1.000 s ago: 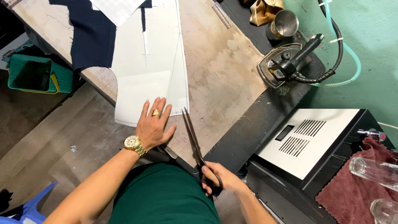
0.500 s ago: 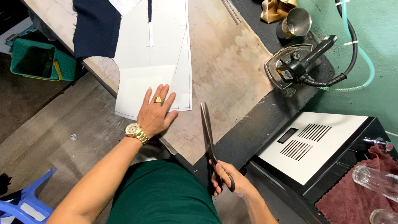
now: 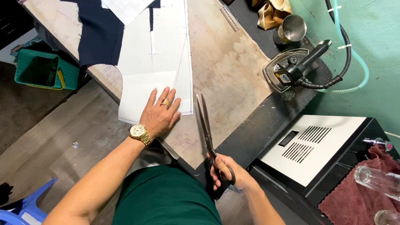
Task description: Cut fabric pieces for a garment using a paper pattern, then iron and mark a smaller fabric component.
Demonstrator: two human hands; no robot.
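2 hands: left hand flat, open on white fabric; right hand grips black scissors.

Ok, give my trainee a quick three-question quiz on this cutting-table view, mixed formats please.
1. True or false: the left hand lies flat on the white pattern sheet.
2. The right hand holds: A) tailor's shears, B) the steam iron, C) the metal cup.
3. Fill in: the dark navy fabric lies partly ______ the pattern sheet.

Key: 1 true; 2 A; 3 under.
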